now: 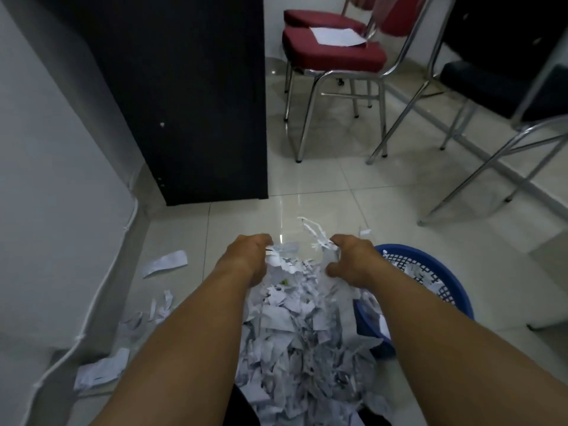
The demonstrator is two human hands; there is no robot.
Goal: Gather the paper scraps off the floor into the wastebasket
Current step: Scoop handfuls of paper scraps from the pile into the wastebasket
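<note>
- Left fingers are curled inward out of sight against the far edge of the scraps (pixel 302 318); they appear closed on paper, with white bits showing at the knuckles.
- Right fingers (pixel 333 241) are bent round a clump of the same pile; the thumb (pixel 332 270) is tucked under, and thin curled strips (pixel 313 233) stick up just beyond the grip.
- Left hand (pixel 249 256) sits at the pile's far left edge, right hand (pixel 353 259) at its far right edge, palms facing each other with paper between.
- Both bare forearms run back towards the camera, one along each side of the pile.
- The pile is a deep heap of torn white pieces on the floor (pixel 322 186), stretching from the hands down to the bottom edge of the view.
- The basket (pixel 430 290), blue with a lattice wall, stands just right of the pile, touching it; the right forearm crosses over its near rim. Some scraps already lie inside.
- Loose pieces (pixel 164 262) lie left of the pile, towards the wall (pixel 46 179), apart from the heap; more lie nearer the camera on that side.
- One small bit (pixel 365 232) lies on the tile just beyond the right hand.
- Beyond the pile, a black cabinet (pixel 184 103) stands at left.
- Red chairs (pixel 335 53) stand further off, a white sheet (pixel 336 36) on the nearer seat.
</note>
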